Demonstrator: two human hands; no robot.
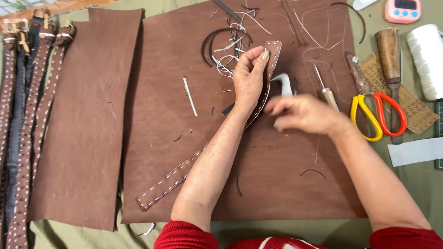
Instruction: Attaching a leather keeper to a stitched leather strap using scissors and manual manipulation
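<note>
**Stitched strap held up over the leather sheet**

From the head camera, we're looking down on a worktop (415,184) draped in olive cloth, with a large brown leather sheet (258,175) filling the middle and a second leather panel (87,120) lying just beside it on the left. Open room shows on the lower half of the big sheet; the right edge is crowded with scissors (376,115), a wooden-handled tool (388,55) and a spool of white thread (427,60) cut off by the frame. Finished straps (27,115) run down the far left, partly out of view.

Our right hand (304,113) is blurred, so we cannot tell whether its fingers are apart or closed; it hovers near a white object (284,84) that it partly hides. Our left hand (249,78) has its fingers pinched together on the stitched strap (273,55), holding the upper end raised while the strap's tail (166,184) trails down-left across the sheet.
</note>
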